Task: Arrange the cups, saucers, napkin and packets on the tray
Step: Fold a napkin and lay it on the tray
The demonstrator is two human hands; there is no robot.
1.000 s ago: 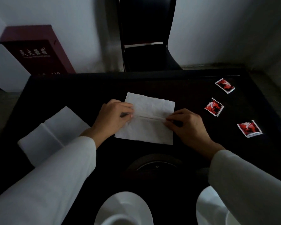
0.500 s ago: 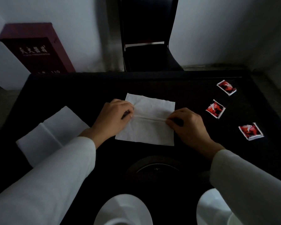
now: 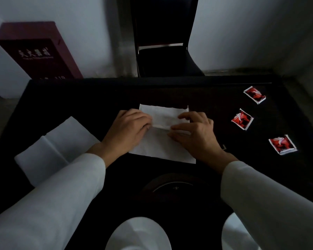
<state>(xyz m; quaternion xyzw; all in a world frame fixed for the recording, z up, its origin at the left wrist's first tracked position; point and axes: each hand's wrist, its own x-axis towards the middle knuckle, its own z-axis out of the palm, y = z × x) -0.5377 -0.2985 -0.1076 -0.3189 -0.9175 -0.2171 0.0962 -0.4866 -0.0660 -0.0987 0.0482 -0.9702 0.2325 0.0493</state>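
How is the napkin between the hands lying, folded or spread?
Partly folded: the left hand and right hand pinch a raised fold across the napkin, while its near half lies flat.

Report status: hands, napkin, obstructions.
Left hand and right hand pinch a crease across the napkin. Napkin lies on the dark table, mid-fold. Three red packets sit clear to the right.

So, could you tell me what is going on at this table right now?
A person in white sleeves is folding a napkin in the middle of the dark table. The left hand and the right hand each pinch the raised fold that runs across it. Three red packets lie apart on the table to the right, untouched, and a folded white cloth lies to the left. White dishes sit at the near edge.
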